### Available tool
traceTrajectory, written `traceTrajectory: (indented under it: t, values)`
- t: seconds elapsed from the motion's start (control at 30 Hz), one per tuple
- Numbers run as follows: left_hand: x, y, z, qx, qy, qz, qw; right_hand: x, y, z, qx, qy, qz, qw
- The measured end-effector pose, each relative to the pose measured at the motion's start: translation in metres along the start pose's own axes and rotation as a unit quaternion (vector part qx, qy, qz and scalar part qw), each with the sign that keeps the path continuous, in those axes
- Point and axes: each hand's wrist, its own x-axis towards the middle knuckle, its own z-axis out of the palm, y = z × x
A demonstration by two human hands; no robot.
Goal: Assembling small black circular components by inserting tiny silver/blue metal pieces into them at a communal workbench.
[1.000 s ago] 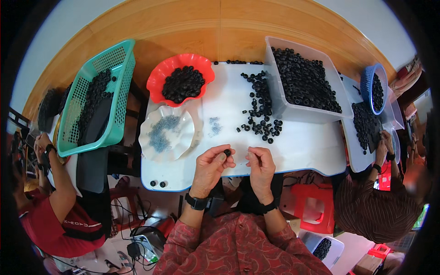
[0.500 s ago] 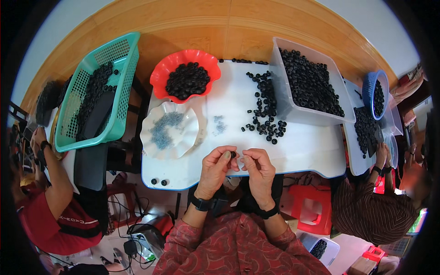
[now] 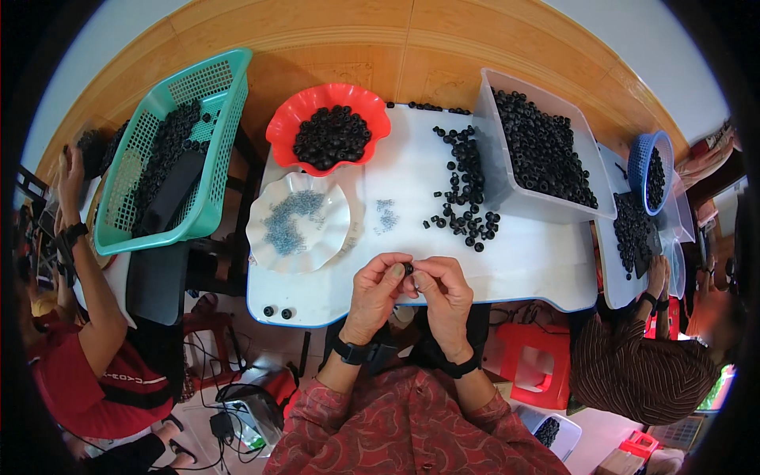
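My left hand (image 3: 377, 290) and my right hand (image 3: 443, 290) meet fingertip to fingertip over the near edge of the white table (image 3: 538, 261). Pinched between them is a small black rubber ring (image 3: 408, 270). A loose pile of the same black rings (image 3: 463, 198) lies on the table just beyond my hands. To the left stands a white scalloped dish (image 3: 298, 222) with small grey-blue bits in it, and a few more of those bits (image 3: 385, 216) lie beside it.
A red scalloped bowl (image 3: 328, 127) and a clear tub (image 3: 538, 150) hold many black rings. A green basket (image 3: 170, 150) sits at left, a blue basket (image 3: 651, 170) at right. Two rings (image 3: 277, 312) lie near the table's front-left corner. Other people sit on both sides.
My hands have closed together around the black ring, with the fingertips now touching; a second ago the ring sat at my left fingertips with the right hand slightly apart.
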Motion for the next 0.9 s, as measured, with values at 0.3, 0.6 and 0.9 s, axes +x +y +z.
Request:
traceTrajectory:
  t: [0.3, 0.6, 0.9]
  values:
    - [-0.001, 0.0, -0.002, 0.005, -0.005, -0.006, 1.0, 0.001, -0.006, -0.003, -0.028, -0.01, 0.016, 0.999]
    - [-0.002, 0.005, -0.004, 0.014, -0.032, -0.03, 0.999, 0.007, -0.012, -0.011, 0.075, -0.037, 0.132, 0.988]
    - [-0.003, 0.005, -0.005, -0.027, -0.034, -0.035, 0.998, 0.008, -0.015, -0.005, 0.11, -0.026, 0.18, 0.977]
